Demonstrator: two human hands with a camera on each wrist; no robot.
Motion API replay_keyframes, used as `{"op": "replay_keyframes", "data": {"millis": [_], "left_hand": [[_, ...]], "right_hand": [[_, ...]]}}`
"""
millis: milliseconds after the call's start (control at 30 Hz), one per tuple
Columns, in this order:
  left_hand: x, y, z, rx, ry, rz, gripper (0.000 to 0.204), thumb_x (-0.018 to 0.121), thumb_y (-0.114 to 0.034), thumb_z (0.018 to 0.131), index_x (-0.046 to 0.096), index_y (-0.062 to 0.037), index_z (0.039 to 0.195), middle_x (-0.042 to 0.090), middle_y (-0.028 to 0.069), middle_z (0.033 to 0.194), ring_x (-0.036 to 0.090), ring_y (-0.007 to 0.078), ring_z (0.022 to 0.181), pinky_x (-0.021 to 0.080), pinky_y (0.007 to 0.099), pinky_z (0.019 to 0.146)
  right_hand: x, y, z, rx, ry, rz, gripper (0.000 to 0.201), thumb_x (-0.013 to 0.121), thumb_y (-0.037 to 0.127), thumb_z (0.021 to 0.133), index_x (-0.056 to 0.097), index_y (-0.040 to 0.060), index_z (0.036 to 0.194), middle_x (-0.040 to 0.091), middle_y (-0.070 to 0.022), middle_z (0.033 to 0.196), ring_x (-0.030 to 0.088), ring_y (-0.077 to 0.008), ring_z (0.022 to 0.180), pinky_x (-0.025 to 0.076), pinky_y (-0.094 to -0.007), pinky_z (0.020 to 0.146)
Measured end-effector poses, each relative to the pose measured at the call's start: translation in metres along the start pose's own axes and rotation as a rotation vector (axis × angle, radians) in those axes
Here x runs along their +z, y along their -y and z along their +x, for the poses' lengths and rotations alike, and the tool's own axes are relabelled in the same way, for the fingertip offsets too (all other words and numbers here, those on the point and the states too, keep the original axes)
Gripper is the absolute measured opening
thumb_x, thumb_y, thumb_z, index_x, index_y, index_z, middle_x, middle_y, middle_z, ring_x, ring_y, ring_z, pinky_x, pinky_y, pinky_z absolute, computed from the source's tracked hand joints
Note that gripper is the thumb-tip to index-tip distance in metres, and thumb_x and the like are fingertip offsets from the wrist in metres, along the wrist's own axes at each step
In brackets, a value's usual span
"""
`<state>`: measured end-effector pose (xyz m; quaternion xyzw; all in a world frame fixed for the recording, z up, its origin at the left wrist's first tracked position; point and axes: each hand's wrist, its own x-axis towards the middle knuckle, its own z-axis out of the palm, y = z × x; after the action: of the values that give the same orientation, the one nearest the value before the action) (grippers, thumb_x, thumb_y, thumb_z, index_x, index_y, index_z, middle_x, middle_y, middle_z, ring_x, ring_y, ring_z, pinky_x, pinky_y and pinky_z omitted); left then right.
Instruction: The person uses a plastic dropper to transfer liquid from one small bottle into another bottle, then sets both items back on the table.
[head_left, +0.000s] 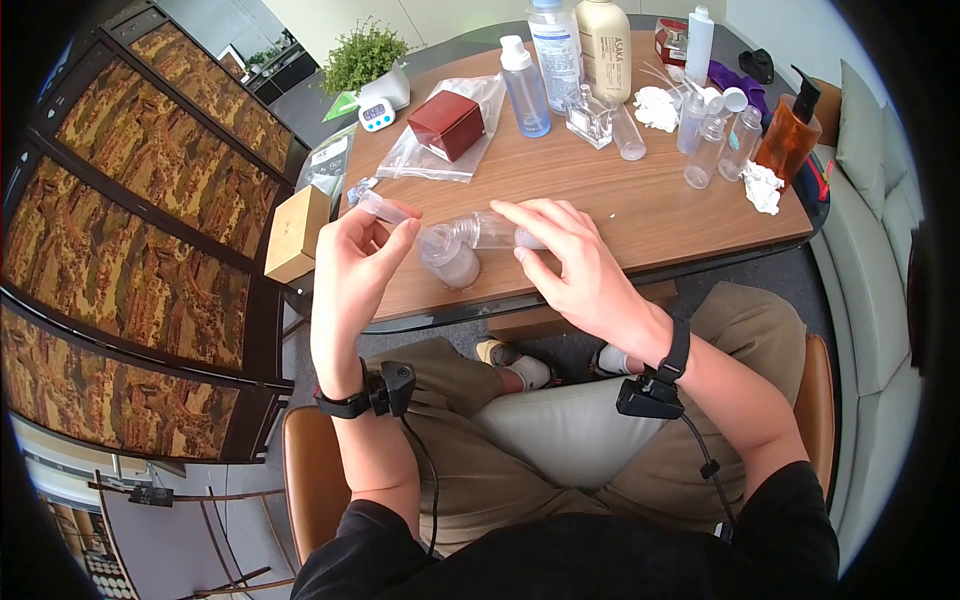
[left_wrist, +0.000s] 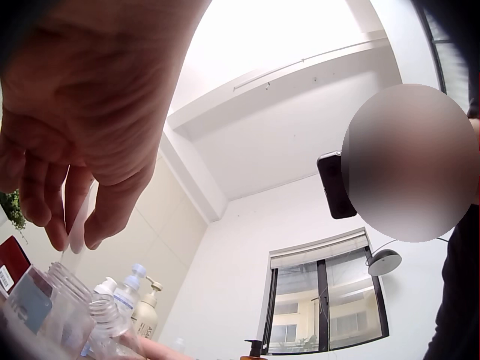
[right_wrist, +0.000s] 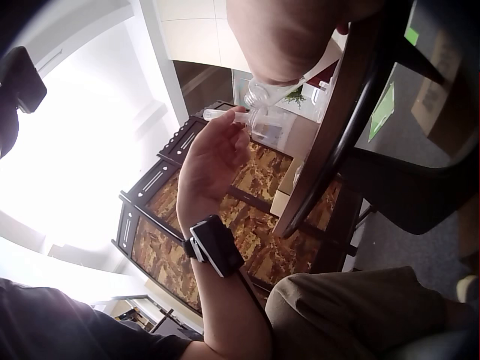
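Observation:
My left hand (head_left: 350, 265) pinches a slim translucent tube (head_left: 382, 208) between thumb and fingers; its lower end is at the mouth of a clear wide jar (head_left: 452, 264) standing on the table. Beside the jar, my right hand (head_left: 582, 262) grips a clear bottle (head_left: 488, 231) lying on its side or tilted, its threaded neck towards the jar. In the left wrist view, the tube (left_wrist: 77, 229) hangs from the left fingertips over the threaded jar (left_wrist: 61, 304), with the bottle (left_wrist: 111, 324) close by. The right wrist view shows the tube (right_wrist: 218, 115) and jar (right_wrist: 271, 129).
A red box (head_left: 447, 125) on a plastic bag, a white timer (head_left: 376, 114) and a plant (head_left: 365, 60) are at the back left. Several bottles, including a blue one (head_left: 526, 90) and an amber pump bottle (head_left: 788, 140), stand behind and right. A cardboard box (head_left: 297, 235) is left.

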<state>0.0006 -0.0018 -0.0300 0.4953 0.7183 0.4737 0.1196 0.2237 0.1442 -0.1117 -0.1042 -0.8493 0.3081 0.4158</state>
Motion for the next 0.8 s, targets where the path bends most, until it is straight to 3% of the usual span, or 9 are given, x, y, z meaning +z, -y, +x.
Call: {"op": "replay_keyframes", "data": {"millis": [100, 200, 600, 667, 700, 767, 800], "left_hand": [[0.0001, 0.0004, 0.0003, 0.003, 0.000, 0.000, 0.021, 0.079, -0.016, 0.101, 0.082, 0.0010, 0.112, 0.051, -0.0102, 0.069, 0.037, 0.0002, 0.064, 0.026, 0.0255, 0.056], [0.0000, 0.0013, 0.0004, 0.001, 0.002, 0.004, 0.021, 0.079, -0.017, 0.101, 0.082, 0.0009, 0.112, 0.050, -0.0104, 0.068, 0.037, 0.0002, 0.063, 0.026, 0.0257, 0.056], [-0.0011, 0.0005, 0.0000, 0.000, -0.004, 0.004, 0.020, 0.080, -0.017, 0.101, 0.082, 0.0002, 0.112, 0.051, -0.0102, 0.068, 0.038, 0.0006, 0.063, 0.027, 0.0256, 0.056], [-0.0048, -0.0007, -0.0003, -0.049, 0.044, 0.037, 0.025, 0.080, -0.021, 0.104, 0.080, 0.0008, 0.117, 0.074, -0.0027, 0.094, 0.058, 0.0034, 0.079, 0.045, 0.0235, 0.070], [-0.0040, -0.0009, -0.0007, -0.049, 0.044, 0.037, 0.025, 0.080, -0.021, 0.104, 0.080, 0.0008, 0.117, 0.074, -0.0027, 0.094, 0.058, 0.0034, 0.079, 0.045, 0.0235, 0.070], [-0.0018, -0.0013, -0.0017, 0.030, -0.044, 0.002, 0.018, 0.078, -0.015, 0.102, 0.081, 0.0003, 0.111, 0.055, -0.0095, 0.071, 0.040, 0.0002, 0.065, 0.028, 0.0242, 0.057], [-0.0020, -0.0023, -0.0024, 0.030, -0.044, 0.002, 0.018, 0.078, -0.015, 0.102, 0.081, 0.0003, 0.111, 0.055, -0.0095, 0.071, 0.040, 0.0002, 0.065, 0.028, 0.0242, 0.057]], "right_hand": [[-0.0040, 0.0033, 0.0008, 0.050, 0.054, 0.012, 0.050, 0.066, 0.004, 0.102, 0.064, 0.0055, 0.153, 0.068, -0.0143, 0.133, 0.063, -0.0332, 0.127, 0.045, -0.0454, 0.116], [-0.0007, 0.0010, 0.0005, 0.014, 0.016, 0.015, 0.049, 0.065, 0.004, 0.102, 0.065, 0.0059, 0.150, 0.069, -0.0126, 0.128, 0.063, -0.0333, 0.120, 0.046, -0.0469, 0.110], [-0.0005, 0.0002, 0.0001, 0.013, 0.016, 0.012, 0.050, 0.066, 0.004, 0.101, 0.064, 0.0063, 0.151, 0.068, -0.0127, 0.128, 0.062, -0.0335, 0.122, 0.046, -0.0473, 0.110], [-0.0006, 0.0005, 0.0002, 0.013, 0.016, 0.011, 0.050, 0.066, 0.004, 0.101, 0.064, 0.0063, 0.151, 0.068, -0.0127, 0.128, 0.062, -0.0336, 0.121, 0.046, -0.0473, 0.110], [-0.0007, 0.0006, 0.0001, 0.013, 0.015, 0.010, 0.050, 0.066, 0.004, 0.101, 0.064, 0.0063, 0.151, 0.068, -0.0127, 0.128, 0.062, -0.0336, 0.121, 0.046, -0.0473, 0.110], [-0.0008, 0.0005, 0.0000, 0.011, 0.014, 0.010, 0.050, 0.066, 0.004, 0.101, 0.064, 0.0064, 0.151, 0.068, -0.0127, 0.128, 0.062, -0.0336, 0.121, 0.046, -0.0473, 0.110], [-0.0008, 0.0005, -0.0001, 0.010, 0.013, 0.010, 0.050, 0.066, 0.004, 0.101, 0.064, 0.0064, 0.151, 0.068, -0.0127, 0.128, 0.062, -0.0336, 0.121, 0.046, -0.0473, 0.110]]}}
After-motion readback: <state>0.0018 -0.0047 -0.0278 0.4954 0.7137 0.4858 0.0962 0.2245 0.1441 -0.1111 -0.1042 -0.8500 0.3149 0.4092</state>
